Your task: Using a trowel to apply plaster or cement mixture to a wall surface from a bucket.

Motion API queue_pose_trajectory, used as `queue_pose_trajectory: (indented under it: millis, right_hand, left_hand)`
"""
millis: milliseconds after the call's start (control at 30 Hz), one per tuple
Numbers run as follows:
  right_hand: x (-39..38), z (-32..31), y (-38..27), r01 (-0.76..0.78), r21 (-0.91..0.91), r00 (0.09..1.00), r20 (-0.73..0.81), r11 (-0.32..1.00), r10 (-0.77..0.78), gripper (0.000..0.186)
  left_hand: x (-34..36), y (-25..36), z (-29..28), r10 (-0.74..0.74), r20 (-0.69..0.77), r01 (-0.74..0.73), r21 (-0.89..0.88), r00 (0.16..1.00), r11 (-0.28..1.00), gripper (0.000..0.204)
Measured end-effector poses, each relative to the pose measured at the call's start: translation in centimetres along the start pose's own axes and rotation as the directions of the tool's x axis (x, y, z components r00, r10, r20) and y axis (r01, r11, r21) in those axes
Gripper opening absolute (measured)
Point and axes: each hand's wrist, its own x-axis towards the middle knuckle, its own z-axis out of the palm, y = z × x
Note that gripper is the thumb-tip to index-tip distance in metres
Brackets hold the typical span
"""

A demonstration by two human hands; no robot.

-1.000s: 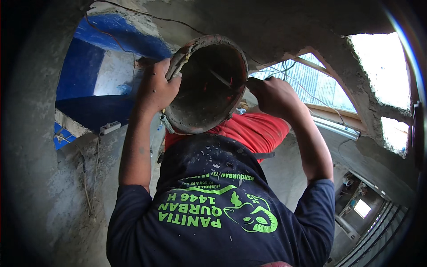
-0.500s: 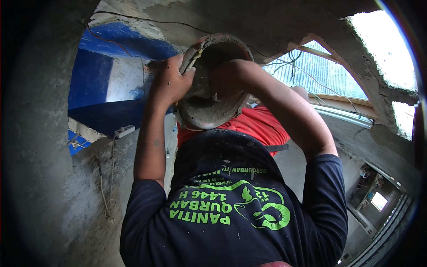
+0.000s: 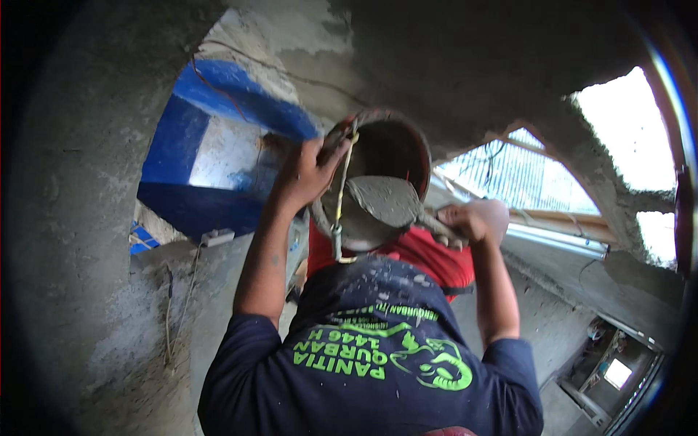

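Observation:
My left hand point(image 3: 305, 174) grips the rim of a dark, mortar-caked bucket point(image 3: 396, 149), which is held up and tilted with its mouth toward me. A yellowish cord with a metal clip point(image 3: 337, 232) hangs from the rim beside that hand. My right hand point(image 3: 472, 220) is closed on the handle of a trowel point(image 3: 382, 200). The trowel's blade carries a heap of wet grey mortar and lies across the bucket's mouth. Both forearms rise from my dark blue shirt point(image 3: 371, 356).
Rough grey plastered wall point(image 3: 87, 218) surrounds me on the left and above. A blue-painted opening point(image 3: 196, 167) is at the left, and a window with a grille point(image 3: 523, 174) at the right. Red cloth point(image 3: 429, 254) shows below the bucket. A lower room point(image 3: 611, 363) appears at the bottom right.
My right arm, which reached deep into the bucket half a second ago, has drawn back out to the right with the trowel loaded with mortar. The left hand keeps its grip on the rim.

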Motion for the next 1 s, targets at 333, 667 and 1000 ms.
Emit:
queue_pose_trajectory:
  millis: [333,667,1000]
  right_hand:
    - [-5.2,-1.3,3.4,0.556,0.347,0.818,-0.067,0.755,-0.571,0.042]
    - [5.6,9.0,-13.3,0.532,-0.814,0.314,-0.067,0.233,-0.947,0.058]
    - [21.6,8.8,-22.4,0.114,-0.992,-0.069,0.043,-0.051,-0.997,0.081]
  left_hand:
    - [-2.0,-1.9,-2.7,-0.08,0.003,0.08,-0.106,0.997,0.991,0.037]
    - [-1.8,-4.3,-3.6,-0.071,-0.057,0.071,-0.014,0.996,0.997,0.036]
    - [-3.7,-4.8,-4.0,-0.014,-0.181,0.0,-0.076,0.983,0.997,0.034]
